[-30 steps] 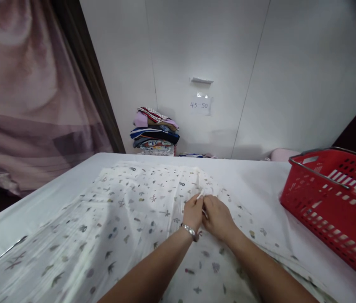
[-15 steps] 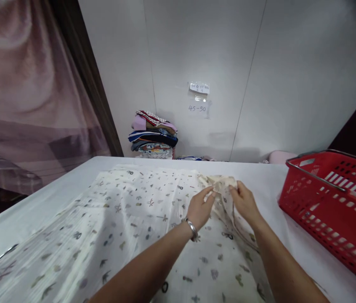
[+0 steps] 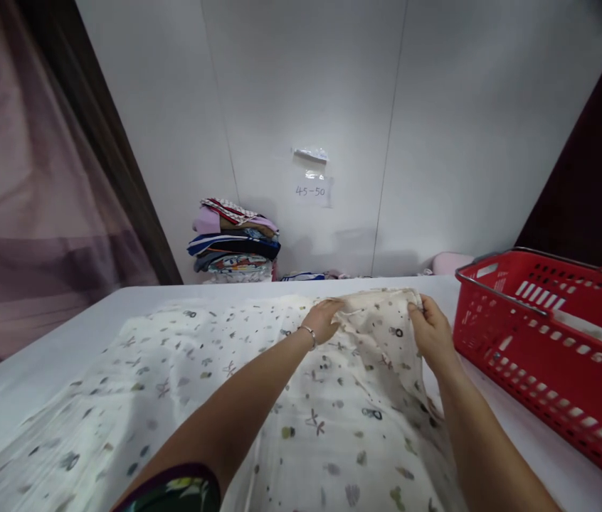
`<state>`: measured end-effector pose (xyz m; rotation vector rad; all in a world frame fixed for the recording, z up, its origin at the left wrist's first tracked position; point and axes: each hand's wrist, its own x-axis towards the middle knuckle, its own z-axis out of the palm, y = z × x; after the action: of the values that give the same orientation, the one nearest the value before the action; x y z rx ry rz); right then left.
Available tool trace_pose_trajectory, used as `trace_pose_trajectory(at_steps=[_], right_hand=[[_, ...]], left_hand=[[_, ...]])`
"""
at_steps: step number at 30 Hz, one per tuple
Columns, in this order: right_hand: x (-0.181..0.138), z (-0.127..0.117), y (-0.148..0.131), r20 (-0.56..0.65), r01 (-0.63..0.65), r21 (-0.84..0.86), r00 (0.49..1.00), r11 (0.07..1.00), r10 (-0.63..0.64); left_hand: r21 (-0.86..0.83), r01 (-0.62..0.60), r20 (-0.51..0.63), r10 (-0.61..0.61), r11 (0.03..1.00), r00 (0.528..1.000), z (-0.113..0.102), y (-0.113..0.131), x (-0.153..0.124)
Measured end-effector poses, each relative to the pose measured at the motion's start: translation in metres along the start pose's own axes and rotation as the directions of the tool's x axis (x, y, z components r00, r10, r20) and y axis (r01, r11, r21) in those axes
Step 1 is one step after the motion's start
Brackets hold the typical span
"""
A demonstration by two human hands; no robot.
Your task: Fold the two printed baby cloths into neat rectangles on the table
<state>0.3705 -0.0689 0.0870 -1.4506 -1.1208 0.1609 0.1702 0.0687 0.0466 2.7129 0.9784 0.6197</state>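
Observation:
A large white cloth (image 3: 199, 370) printed with small dark motifs lies spread over the white table (image 3: 45, 348). My left hand (image 3: 323, 320), with a silver bracelet on its wrist, pinches the cloth's far edge near the middle. My right hand (image 3: 432, 331) grips the same edge further right, at a corner. Between the two hands the edge is pulled taut and lifted a little off the table.
A red plastic basket (image 3: 546, 341) with a metal handle stands on the table at the right, close to my right hand. A stack of folded clothes (image 3: 234, 238) rests against the white wall behind the table. A paper label reading 45-50 (image 3: 312, 190) hangs on the wall. A pinkish curtain (image 3: 23, 213) hangs at the left.
My hands were together pinching a small bit of cloth. They have moved apart and toward the far edge, drawing the cloth's edge out wide between them.

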Motion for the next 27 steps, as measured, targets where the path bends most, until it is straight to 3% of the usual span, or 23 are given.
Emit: trace_pose_trajectory(at_steps=[3,5,7,10,12,16,21,27], right_hand=[[0.002,-0.001,0.002,-0.041,0.049,-0.063,0.998,0.997,-0.052],[0.004,-0.001,0.006,-0.071,0.071,-0.110,0.994,0.991,-0.079],[0.006,-0.001,0.011,-0.110,0.065,-0.167,0.990,0.984,-0.084],[0.006,0.000,0.016,-0.148,0.033,-0.204,0.987,0.978,-0.064],[0.006,0.001,0.017,-0.145,0.038,-0.190,0.987,0.981,-0.067],[0.004,-0.001,0.011,-0.151,0.068,-0.184,0.984,0.981,-0.097],[0.005,-0.006,0.005,-0.138,0.122,-0.172,0.980,0.978,-0.147],[0.006,-0.007,-0.001,-0.108,0.086,-0.029,0.990,0.996,-0.088]], left_hand=[[0.003,-0.022,0.064,0.022,1.000,0.998,0.005,0.007,0.009],[-0.028,0.001,0.046,0.000,1.000,0.999,0.000,0.007,0.014],[-0.080,0.051,-0.052,-0.056,0.995,0.997,-0.011,0.003,0.018],[-0.142,0.147,-0.225,-0.177,0.979,0.958,-0.028,-0.007,0.022],[-0.153,0.178,-0.242,-0.211,0.972,0.947,-0.033,-0.012,0.024],[-0.105,0.159,-0.060,-0.166,0.982,0.984,-0.030,-0.016,0.024],[-0.028,0.085,0.090,-0.082,0.996,0.993,-0.029,-0.014,0.028],[0.022,-0.022,0.142,0.019,1.000,0.990,-0.044,-0.003,0.033]])
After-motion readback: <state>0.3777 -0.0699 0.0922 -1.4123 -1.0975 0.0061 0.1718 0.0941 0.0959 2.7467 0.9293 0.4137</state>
